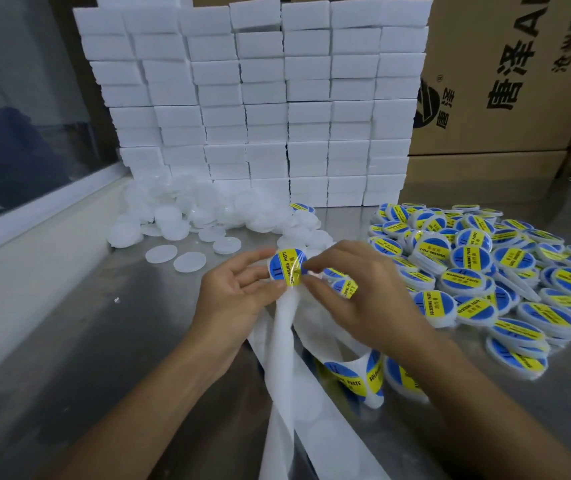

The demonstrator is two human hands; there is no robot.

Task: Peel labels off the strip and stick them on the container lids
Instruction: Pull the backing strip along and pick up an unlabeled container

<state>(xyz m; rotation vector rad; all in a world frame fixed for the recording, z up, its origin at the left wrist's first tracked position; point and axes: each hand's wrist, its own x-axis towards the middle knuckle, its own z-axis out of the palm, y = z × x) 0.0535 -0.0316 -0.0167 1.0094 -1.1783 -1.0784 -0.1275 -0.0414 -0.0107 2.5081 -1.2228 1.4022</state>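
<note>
Both hands meet over the middle of the metal table point(69, 341). The left hand point(239, 289) holds a round lid point(287, 268) by its edge, fingers and thumb curled around it, and the blue and yellow label on the lid faces up. The right hand point(353, 292) pinches at the right edge of that same lid with its fingertips, and the white backing strip point(287, 358) hangs from between the two hands down toward the near edge of the table. More labels point(344, 284) still on the strip show just under the right hand's fingers, and a looped part of the strip with further labels point(357, 375) lies on the table below the right wrist.

A heap of labelled lids point(485, 271) covers the right side of the table, well spread toward its right edge. A heap of plain white lids point(208, 209) lies toward the far left, with a few single ones apart from it on the bare metal. Behind them, along the far edge, stands a wall of stacked white boxes point(260, 98). Brown cartons point(502, 81) with printed characters rise at the far right corner.
</note>
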